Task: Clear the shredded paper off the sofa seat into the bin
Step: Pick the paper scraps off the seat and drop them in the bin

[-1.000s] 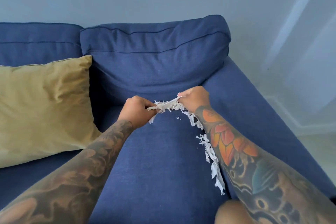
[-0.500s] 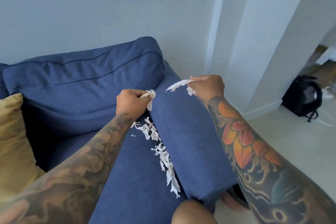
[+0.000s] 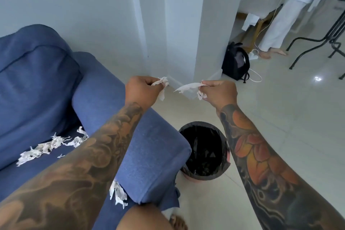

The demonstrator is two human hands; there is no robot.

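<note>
My left hand point(image 3: 142, 89) pinches a small wad of white shredded paper point(image 3: 162, 84) out past the blue sofa armrest point(image 3: 141, 147). My right hand point(image 3: 220, 92) holds another torn strip of paper point(image 3: 188, 87) over the floor, beyond the bin and higher than it. The round bin point(image 3: 204, 150), lined with a black bag, stands on the floor beside the armrest, below and between my forearms. More shredded paper point(image 3: 48, 145) lies along the sofa seat point(image 3: 28, 177), and a clump of shreds point(image 3: 117, 193) shows under my left forearm.
A white wall corner and pillar point(image 3: 179, 24) stand just beyond my hands. A black backpack point(image 3: 235, 61) leans by the pillar, with a white cable on the pale tiled floor. Another person's legs point(image 3: 278, 22) and black table legs point(image 3: 321, 43) are at the far right.
My view has swung right, off the sofa and onto the floor and bin. Both hands have carried their paper from over the seat and armrest to out past the armrest, and moved further apart.
</note>
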